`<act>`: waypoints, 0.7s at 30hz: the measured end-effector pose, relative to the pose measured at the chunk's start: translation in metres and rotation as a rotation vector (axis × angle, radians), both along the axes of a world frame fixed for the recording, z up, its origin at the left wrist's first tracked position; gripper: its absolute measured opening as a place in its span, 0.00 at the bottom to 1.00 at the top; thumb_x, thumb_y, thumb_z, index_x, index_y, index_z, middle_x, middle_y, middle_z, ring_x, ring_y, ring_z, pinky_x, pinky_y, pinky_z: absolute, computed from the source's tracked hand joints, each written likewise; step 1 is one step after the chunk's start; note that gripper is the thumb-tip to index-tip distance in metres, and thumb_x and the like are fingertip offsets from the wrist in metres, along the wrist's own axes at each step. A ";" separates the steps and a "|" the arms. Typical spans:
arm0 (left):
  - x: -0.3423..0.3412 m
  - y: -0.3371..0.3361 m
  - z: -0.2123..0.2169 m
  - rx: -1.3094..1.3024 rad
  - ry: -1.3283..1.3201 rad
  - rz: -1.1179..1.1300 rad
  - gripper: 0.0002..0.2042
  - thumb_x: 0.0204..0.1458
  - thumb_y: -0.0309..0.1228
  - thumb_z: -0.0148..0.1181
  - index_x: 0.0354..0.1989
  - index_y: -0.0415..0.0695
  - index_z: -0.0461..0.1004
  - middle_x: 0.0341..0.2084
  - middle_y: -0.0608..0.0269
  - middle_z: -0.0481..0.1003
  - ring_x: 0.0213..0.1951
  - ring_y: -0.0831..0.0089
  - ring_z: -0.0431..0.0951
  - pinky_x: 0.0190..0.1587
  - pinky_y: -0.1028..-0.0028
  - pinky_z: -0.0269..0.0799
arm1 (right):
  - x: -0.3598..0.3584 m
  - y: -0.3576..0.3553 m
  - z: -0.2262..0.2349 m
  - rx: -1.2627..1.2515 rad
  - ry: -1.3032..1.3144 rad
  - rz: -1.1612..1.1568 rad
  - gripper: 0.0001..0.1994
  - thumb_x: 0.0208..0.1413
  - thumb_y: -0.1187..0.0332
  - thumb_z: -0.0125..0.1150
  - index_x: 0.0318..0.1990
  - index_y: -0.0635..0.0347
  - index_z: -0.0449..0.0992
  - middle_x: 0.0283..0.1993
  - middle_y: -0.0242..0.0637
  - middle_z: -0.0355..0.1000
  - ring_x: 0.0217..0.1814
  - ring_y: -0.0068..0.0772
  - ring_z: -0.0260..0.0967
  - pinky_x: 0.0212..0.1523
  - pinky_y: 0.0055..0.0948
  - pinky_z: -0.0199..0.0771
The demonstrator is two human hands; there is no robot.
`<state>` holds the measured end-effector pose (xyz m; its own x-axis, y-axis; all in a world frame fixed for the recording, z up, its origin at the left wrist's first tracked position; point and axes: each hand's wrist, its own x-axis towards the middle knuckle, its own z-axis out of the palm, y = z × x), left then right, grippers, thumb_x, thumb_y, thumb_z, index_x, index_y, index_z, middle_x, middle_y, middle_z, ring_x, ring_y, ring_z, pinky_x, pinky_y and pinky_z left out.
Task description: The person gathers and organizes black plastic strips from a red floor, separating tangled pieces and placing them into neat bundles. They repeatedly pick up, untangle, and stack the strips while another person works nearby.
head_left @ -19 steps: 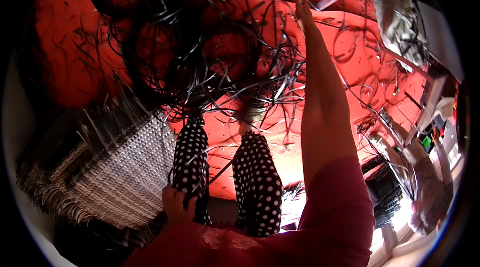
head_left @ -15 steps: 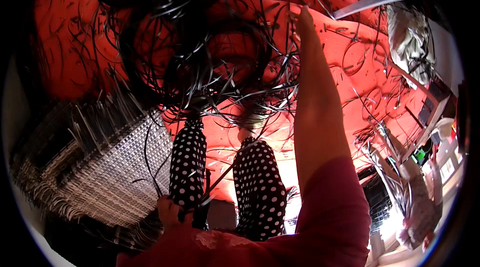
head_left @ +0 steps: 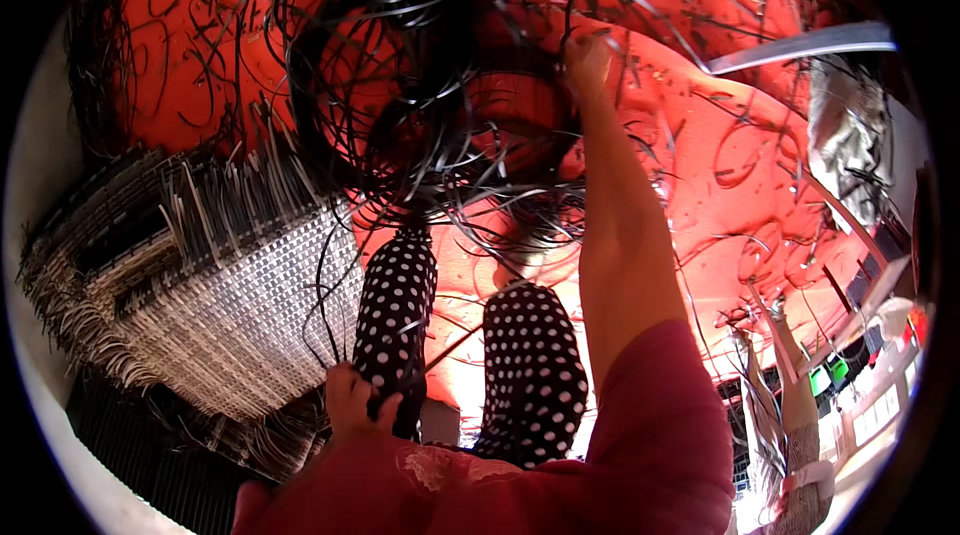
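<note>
Loose black plastic strips (head_left: pixel 440 160) lie in a big tangle of loops in front of my knees. Into the right edge of that tangle reaches my right hand (head_left: pixel 590 60), arm stretched far forward, its fingers curled closed on a thin black strip. Low beside my left thigh is my left hand (head_left: pixel 355 403), with bent fingers closed on black strips; one rises in a loop from it. Just left of that hand rests a woven grey-and-black panel (head_left: pixel 245 300), folded, with loose strip ends fringing its edges.
A red sheet (head_left: pixel 740 175) strewn with strip offcuts covers the floor. At the upper right a curved grey band (head_left: pixel 800 47) juts in, near a crumpled pale cloth (head_left: pixel 845 130). Another person's legs (head_left: pixel 797 385) show at the lower right. My dotted trousers (head_left: pixel 535 365) flank the middle.
The view has shifted, so the scene sits further right. My right hand has moved left toward the tangle and its fingers have curled in. My left hand stays beside the thigh.
</note>
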<state>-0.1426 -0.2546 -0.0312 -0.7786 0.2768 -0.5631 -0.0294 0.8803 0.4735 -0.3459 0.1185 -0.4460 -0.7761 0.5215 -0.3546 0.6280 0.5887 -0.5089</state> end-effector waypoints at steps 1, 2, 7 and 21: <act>0.001 0.001 0.000 0.005 -0.011 -0.021 0.17 0.32 0.32 0.65 0.21 0.42 0.60 0.24 0.55 0.58 0.30 0.55 0.61 0.29 0.61 0.59 | 0.012 0.002 0.015 0.036 0.163 -0.009 0.17 0.42 0.57 0.52 0.19 0.64 0.74 0.19 0.50 0.69 0.28 0.50 0.70 0.31 0.43 0.67; 0.003 0.004 0.006 0.010 -0.015 -0.039 0.15 0.33 0.31 0.64 0.23 0.42 0.61 0.24 0.54 0.59 0.28 0.55 0.61 0.29 0.62 0.58 | 0.024 -0.002 0.060 -0.041 0.192 0.037 0.15 0.45 0.60 0.53 0.20 0.65 0.73 0.17 0.44 0.69 0.22 0.45 0.69 0.25 0.39 0.67; 0.026 -0.009 0.026 -0.027 -0.117 -0.052 0.13 0.37 0.31 0.60 0.30 0.41 0.66 0.30 0.53 0.63 0.36 0.53 0.63 0.38 0.61 0.59 | 0.104 -0.017 0.240 -1.023 0.157 -0.690 0.05 0.52 0.68 0.53 0.29 0.57 0.72 0.16 0.25 0.63 0.13 0.17 0.56 0.13 0.18 0.54; -0.065 0.112 0.196 0.750 -0.580 0.096 0.16 0.53 0.39 0.52 0.20 0.39 0.70 0.17 0.63 0.70 0.22 0.75 0.69 0.26 0.75 0.63 | 0.250 -0.206 0.643 -0.450 0.320 -0.317 0.05 0.50 0.72 0.54 0.30 0.64 0.69 0.20 0.45 0.68 0.20 0.41 0.68 0.22 0.33 0.66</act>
<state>-0.2079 -0.1430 0.1650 -0.4716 0.6724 -0.5704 -0.4939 0.3345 0.8026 -0.0958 -0.0876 0.1970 -0.7119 0.5976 -0.3689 0.5131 0.0839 -0.8542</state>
